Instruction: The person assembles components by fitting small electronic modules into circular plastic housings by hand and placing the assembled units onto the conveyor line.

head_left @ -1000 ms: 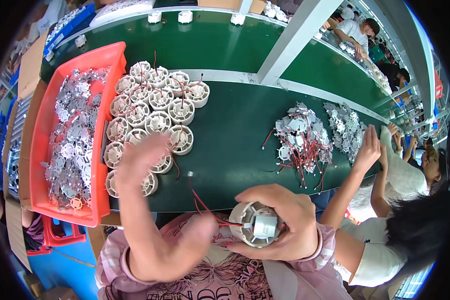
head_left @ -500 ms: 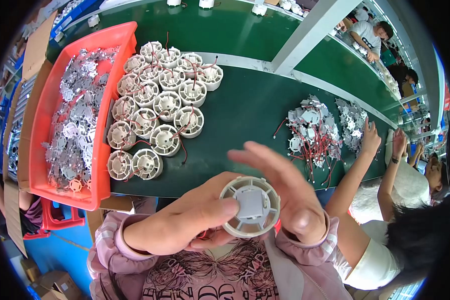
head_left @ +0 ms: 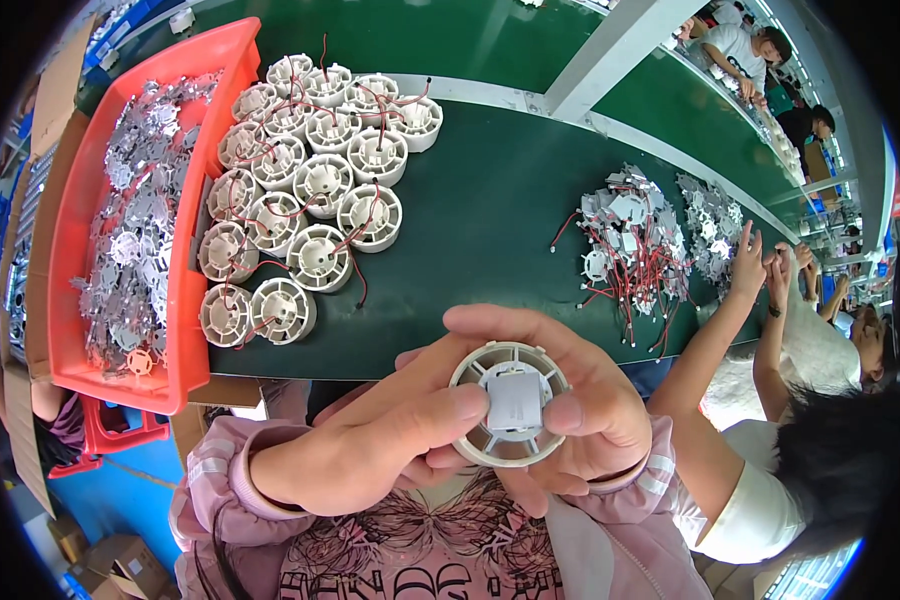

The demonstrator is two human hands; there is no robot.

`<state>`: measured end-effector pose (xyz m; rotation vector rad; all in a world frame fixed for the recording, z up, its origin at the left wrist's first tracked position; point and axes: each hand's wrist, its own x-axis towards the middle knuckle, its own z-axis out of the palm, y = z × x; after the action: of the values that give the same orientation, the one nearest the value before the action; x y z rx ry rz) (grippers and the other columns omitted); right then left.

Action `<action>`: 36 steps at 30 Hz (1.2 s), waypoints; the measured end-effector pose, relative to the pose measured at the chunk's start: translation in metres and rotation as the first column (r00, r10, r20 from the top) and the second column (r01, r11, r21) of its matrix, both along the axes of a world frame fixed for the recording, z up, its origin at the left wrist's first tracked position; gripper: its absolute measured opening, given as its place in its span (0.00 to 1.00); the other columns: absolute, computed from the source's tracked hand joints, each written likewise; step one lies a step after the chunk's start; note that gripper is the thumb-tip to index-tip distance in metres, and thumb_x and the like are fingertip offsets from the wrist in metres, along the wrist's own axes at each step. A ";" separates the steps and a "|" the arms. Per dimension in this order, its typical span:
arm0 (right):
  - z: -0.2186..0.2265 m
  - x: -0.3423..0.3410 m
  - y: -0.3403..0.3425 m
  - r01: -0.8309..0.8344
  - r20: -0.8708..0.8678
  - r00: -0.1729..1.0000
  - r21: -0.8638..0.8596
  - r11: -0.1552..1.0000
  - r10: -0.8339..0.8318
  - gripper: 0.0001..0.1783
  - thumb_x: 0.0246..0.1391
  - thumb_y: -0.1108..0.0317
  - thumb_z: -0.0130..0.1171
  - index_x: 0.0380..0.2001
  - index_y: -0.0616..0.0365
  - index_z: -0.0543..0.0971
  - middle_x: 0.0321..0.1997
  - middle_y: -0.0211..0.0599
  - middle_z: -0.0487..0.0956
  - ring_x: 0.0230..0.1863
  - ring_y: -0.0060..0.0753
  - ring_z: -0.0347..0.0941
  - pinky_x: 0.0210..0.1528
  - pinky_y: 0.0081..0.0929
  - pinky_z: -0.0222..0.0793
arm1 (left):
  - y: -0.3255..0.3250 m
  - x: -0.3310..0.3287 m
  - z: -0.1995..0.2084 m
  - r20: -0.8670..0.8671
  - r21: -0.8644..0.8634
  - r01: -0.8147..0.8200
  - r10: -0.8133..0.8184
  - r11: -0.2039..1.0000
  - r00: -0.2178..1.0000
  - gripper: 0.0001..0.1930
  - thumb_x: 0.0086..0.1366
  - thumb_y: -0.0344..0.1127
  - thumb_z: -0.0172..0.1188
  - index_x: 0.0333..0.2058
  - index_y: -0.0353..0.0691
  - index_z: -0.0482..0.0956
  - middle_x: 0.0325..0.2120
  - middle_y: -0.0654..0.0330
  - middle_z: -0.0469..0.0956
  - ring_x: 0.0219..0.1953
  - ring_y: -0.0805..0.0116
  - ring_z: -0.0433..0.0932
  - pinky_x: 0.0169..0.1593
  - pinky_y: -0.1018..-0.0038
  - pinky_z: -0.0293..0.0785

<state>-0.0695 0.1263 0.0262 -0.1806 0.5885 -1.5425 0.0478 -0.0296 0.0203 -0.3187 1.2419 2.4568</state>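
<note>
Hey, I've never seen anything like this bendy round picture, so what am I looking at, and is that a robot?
No robot: these are a person's bare left hand and right hand, seen from a wide fisheye camera on their head, looking down. That lens bends straight edges.

Together the hands hold a white round housing, thumbs beside the pale block at its middle.

On the green table, similar housings stand at left beside a red tray of silvery pieces. Two piles lie right, the nearer one with red wires.
</note>
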 end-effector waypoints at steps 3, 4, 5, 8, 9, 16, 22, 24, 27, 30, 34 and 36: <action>0.004 0.002 -0.001 0.006 -0.076 0.997 0.053 0.999 -0.002 0.40 0.51 0.69 0.54 0.65 0.64 0.50 0.45 0.49 0.74 0.19 0.32 0.75 0.08 0.15 0.65 | 0.004 0.001 0.005 -0.040 -0.058 -0.047 0.045 0.997 0.998 0.37 0.59 0.63 0.50 0.51 0.32 0.63 0.26 0.64 0.70 0.20 0.83 0.61 0.19 0.85 0.50; 0.005 0.003 -0.001 0.010 -0.116 0.993 0.078 0.997 -0.001 0.40 0.50 0.69 0.55 0.64 0.65 0.51 0.45 0.49 0.74 0.18 0.31 0.75 0.08 0.15 0.64 | 0.005 0.001 0.005 -0.062 -0.087 -0.071 0.066 0.994 0.996 0.36 0.59 0.63 0.49 0.51 0.32 0.64 0.26 0.64 0.70 0.21 0.83 0.61 0.20 0.85 0.51; 0.003 0.004 -0.001 0.012 -0.114 0.993 0.080 0.997 -0.003 0.40 0.50 0.69 0.55 0.64 0.65 0.51 0.45 0.49 0.74 0.18 0.31 0.75 0.08 0.15 0.64 | 0.007 0.001 0.004 -0.060 -0.085 -0.069 0.064 0.994 0.996 0.36 0.59 0.63 0.49 0.51 0.32 0.64 0.26 0.64 0.70 0.21 0.83 0.61 0.20 0.85 0.51; -0.008 0.005 0.000 0.069 -0.089 0.994 0.032 0.997 -0.066 0.38 0.51 0.69 0.55 0.63 0.66 0.54 0.47 0.48 0.74 0.21 0.30 0.76 0.09 0.14 0.64 | 0.011 0.002 -0.001 -0.133 -0.143 -0.159 0.140 0.977 0.981 0.32 0.64 0.58 0.45 0.52 0.31 0.63 0.30 0.61 0.73 0.28 0.80 0.68 0.25 0.82 0.61; -0.010 0.004 0.001 0.070 -0.089 0.994 0.033 0.997 -0.067 0.38 0.51 0.69 0.55 0.63 0.66 0.54 0.47 0.48 0.74 0.21 0.30 0.76 0.09 0.14 0.64 | 0.011 0.002 -0.003 -0.133 -0.141 -0.157 0.139 0.977 0.981 0.32 0.64 0.58 0.45 0.52 0.31 0.63 0.30 0.61 0.73 0.28 0.80 0.68 0.25 0.82 0.61; -0.015 -0.018 0.002 0.083 -0.896 0.354 -0.254 0.964 -0.267 0.34 0.41 0.63 0.68 0.52 0.67 0.70 0.58 0.64 0.67 0.43 0.48 0.78 0.44 0.32 0.75 | 0.001 -0.002 -0.006 -0.378 -0.624 -0.243 -0.014 0.743 0.926 0.28 0.72 0.50 0.36 0.51 0.23 0.61 0.24 0.51 0.77 0.27 0.60 0.79 0.32 0.69 0.71; -0.003 -0.008 0.002 0.096 -0.976 -0.004 -0.216 0.972 -0.217 0.33 0.34 0.70 0.73 0.47 0.69 0.74 0.53 0.61 0.72 0.52 0.47 0.74 0.53 0.36 0.68 | 0.005 0.000 -0.005 -0.361 -0.464 -0.391 0.233 0.795 0.903 0.29 0.71 0.53 0.38 0.48 0.26 0.65 0.23 0.56 0.76 0.24 0.69 0.75 0.28 0.74 0.67; -0.001 -0.007 0.004 0.167 -0.989 0.026 -0.138 0.976 -0.144 0.31 0.32 0.73 0.73 0.45 0.69 0.75 0.52 0.60 0.73 0.51 0.45 0.75 0.52 0.35 0.69 | -0.003 0.006 0.001 -0.139 -0.351 -0.292 0.259 0.890 0.956 0.27 0.69 0.54 0.45 0.50 0.32 0.65 0.28 0.59 0.74 0.28 0.80 0.71 0.29 0.83 0.64; 0.004 -0.006 0.003 0.168 -0.996 0.034 -0.072 0.983 -0.079 0.30 0.32 0.72 0.73 0.44 0.68 0.75 0.50 0.56 0.75 0.49 0.42 0.75 0.50 0.32 0.70 | -0.006 0.007 -0.002 -0.298 -0.489 -0.285 0.150 0.824 0.943 0.20 0.67 0.45 0.51 0.47 0.32 0.67 0.25 0.61 0.72 0.23 0.81 0.67 0.26 0.84 0.61; 0.010 -0.001 -0.001 0.162 -1.000 0.000 -0.015 0.987 -0.015 0.29 0.33 0.72 0.72 0.43 0.67 0.76 0.49 0.53 0.76 0.47 0.38 0.76 0.48 0.29 0.70 | -0.008 0.013 -0.006 -0.425 -0.609 -0.333 0.057 0.720 0.903 0.14 0.64 0.35 0.57 0.44 0.33 0.69 0.22 0.61 0.72 0.21 0.78 0.68 0.26 0.82 0.61; 0.027 -0.013 -0.019 0.150 -0.990 -0.132 -0.064 0.987 -0.045 0.27 0.34 0.72 0.72 0.42 0.66 0.76 0.47 0.47 0.77 0.43 0.33 0.76 0.45 0.26 0.71 | -0.023 0.018 -0.027 -0.665 -0.681 -0.591 -0.029 0.432 0.746 0.14 0.57 0.25 0.62 0.42 0.33 0.71 0.24 0.58 0.75 0.27 0.68 0.74 0.30 0.76 0.67; 0.040 -0.035 -0.034 0.150 -0.959 -0.217 -0.216 0.965 -0.181 0.26 0.35 0.72 0.71 0.42 0.65 0.76 0.44 0.44 0.77 0.41 0.32 0.76 0.43 0.26 0.71 | -0.027 0.015 -0.029 -0.791 -0.600 -0.738 -0.096 0.307 0.604 0.16 0.57 0.25 0.63 0.44 0.34 0.71 0.30 0.57 0.76 0.31 0.67 0.76 0.33 0.76 0.68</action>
<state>-0.1043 0.0918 0.0661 -1.5971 1.9944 -1.3336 0.0627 -0.0567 -0.0090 0.2140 3.2609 1.8243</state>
